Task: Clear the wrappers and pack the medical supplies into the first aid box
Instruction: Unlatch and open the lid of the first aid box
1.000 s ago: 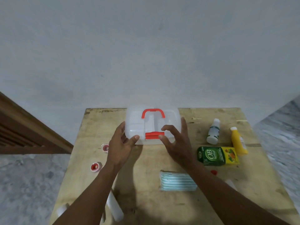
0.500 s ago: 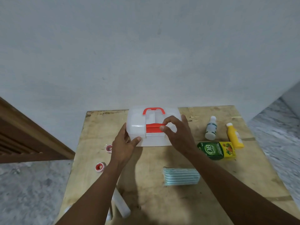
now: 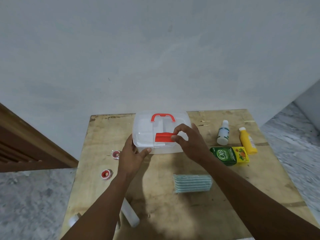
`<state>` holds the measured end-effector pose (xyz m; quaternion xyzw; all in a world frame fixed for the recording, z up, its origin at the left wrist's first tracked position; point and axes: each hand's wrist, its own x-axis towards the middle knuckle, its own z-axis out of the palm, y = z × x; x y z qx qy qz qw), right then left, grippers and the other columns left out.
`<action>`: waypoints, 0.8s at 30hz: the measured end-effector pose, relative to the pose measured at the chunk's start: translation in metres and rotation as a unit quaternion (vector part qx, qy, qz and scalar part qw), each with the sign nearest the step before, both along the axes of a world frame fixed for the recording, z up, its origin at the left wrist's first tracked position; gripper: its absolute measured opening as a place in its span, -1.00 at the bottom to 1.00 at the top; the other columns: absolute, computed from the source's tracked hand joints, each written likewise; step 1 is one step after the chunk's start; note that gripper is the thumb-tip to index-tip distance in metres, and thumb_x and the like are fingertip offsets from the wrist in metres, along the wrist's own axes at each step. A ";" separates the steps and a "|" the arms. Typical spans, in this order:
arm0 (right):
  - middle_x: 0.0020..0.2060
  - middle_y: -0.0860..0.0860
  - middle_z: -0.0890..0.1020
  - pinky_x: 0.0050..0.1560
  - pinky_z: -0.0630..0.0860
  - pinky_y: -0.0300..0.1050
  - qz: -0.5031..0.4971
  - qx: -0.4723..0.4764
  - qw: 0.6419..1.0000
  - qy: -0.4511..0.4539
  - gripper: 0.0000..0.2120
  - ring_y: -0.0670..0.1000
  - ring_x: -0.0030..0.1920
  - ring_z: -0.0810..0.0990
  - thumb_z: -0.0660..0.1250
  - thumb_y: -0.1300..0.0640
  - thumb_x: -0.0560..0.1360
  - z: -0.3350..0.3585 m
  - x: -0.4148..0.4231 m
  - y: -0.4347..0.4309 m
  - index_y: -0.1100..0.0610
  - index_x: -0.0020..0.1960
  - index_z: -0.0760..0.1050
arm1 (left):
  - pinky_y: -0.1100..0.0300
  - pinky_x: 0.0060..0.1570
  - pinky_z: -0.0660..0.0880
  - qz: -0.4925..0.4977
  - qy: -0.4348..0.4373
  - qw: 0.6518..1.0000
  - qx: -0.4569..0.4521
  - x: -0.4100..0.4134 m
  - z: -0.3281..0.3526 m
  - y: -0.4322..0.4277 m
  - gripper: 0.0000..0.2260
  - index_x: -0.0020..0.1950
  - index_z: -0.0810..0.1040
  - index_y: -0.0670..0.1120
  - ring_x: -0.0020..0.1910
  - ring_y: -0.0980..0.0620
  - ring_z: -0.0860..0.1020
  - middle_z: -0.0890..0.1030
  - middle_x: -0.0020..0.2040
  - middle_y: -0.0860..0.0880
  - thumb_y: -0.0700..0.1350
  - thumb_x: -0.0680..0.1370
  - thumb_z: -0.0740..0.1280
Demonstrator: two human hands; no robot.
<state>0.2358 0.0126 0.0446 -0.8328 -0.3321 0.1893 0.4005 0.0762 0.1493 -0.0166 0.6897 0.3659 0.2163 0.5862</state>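
A clear plastic first aid box [image 3: 147, 129] with a red handle and a red front latch [image 3: 163, 137] stands at the far middle of the wooden table [image 3: 225, 196], lid down. My left hand [image 3: 133, 155] grips the box's front left corner. The thumb and fingers of my right hand [image 3: 188, 142] pinch the right end of the latch, which is tilted up. Right of the box lie a white bottle [image 3: 223, 132], a yellow bottle [image 3: 246, 141] and a green and yellow carton [image 3: 230, 155]. A pack of striped masks [image 3: 192, 183] lies in front.
Two small red-centred tape rolls [image 3: 115, 154] [image 3: 106, 174] sit near the table's left edge. White tubes [image 3: 129, 213] lie under my left forearm at the near left. A grey wall stands behind the table, a wooden frame [image 3: 26, 144] to the left.
My right hand went from resting flat by the latch to pinching it, and the latch has swung upward. The left hand kept its hold on the box's corner.
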 end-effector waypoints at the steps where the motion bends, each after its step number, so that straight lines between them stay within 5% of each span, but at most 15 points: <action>1: 0.07 0.03 0.47 -0.07 0.27 -0.32 0.006 -0.003 1.000 0.001 -0.90 -0.06 0.11 0.36 0.36 0.00 0.52 0.002 0.002 0.001 -0.12 -0.12 0.45 | 0.07 0.26 0.54 -0.010 -0.004 1.000 -0.002 -0.001 0.001 0.000 -0.34 0.46 0.37 0.02 0.26 0.11 0.56 0.58 0.30 0.08 -0.14 0.43 0.56; 8: -0.14 -0.28 0.53 0.08 0.34 -0.03 0.033 -0.007 0.999 -0.026 -0.89 0.05 0.12 0.43 0.35 0.04 0.53 0.021 0.013 0.010 -0.06 -0.16 0.47 | 0.27 0.16 0.52 -0.015 0.010 1.000 0.018 -0.002 0.011 -0.004 -0.27 0.53 0.31 0.06 0.29 0.03 0.55 0.58 0.33 0.05 0.13 0.40 0.47; 13: -0.06 -0.04 0.60 0.14 0.41 0.00 0.031 0.044 0.996 -0.064 -0.86 0.05 0.09 0.49 0.37 0.07 0.51 0.049 0.030 0.026 -0.09 -0.17 0.45 | -0.09 0.22 0.55 -0.013 0.025 1.000 0.007 0.004 0.018 0.000 -0.31 0.50 0.30 0.15 0.30 -0.05 0.53 0.54 0.36 0.06 -0.01 0.44 0.52; 18: 0.10 -0.04 0.54 0.14 0.31 -0.15 -0.033 0.054 0.977 -0.205 -0.96 -0.07 0.16 0.39 0.40 -0.02 0.50 0.075 0.056 0.057 -0.11 -0.06 0.56 | 0.05 0.13 0.57 -0.008 0.023 1.000 -0.010 0.005 0.022 0.003 -0.37 0.20 0.34 0.45 0.17 0.08 0.57 0.58 0.17 0.24 -0.17 0.43 0.52; 24: -0.06 0.02 0.65 0.00 0.53 -0.03 -0.005 0.022 0.962 -0.273 -0.92 0.04 -0.10 0.61 0.33 0.12 0.56 0.086 0.078 0.087 0.08 0.00 0.59 | -0.04 0.12 0.60 -0.004 0.017 0.999 -0.035 0.004 0.023 0.004 -0.35 0.38 0.42 0.25 0.17 0.08 0.59 0.64 0.17 0.17 -0.09 0.34 0.52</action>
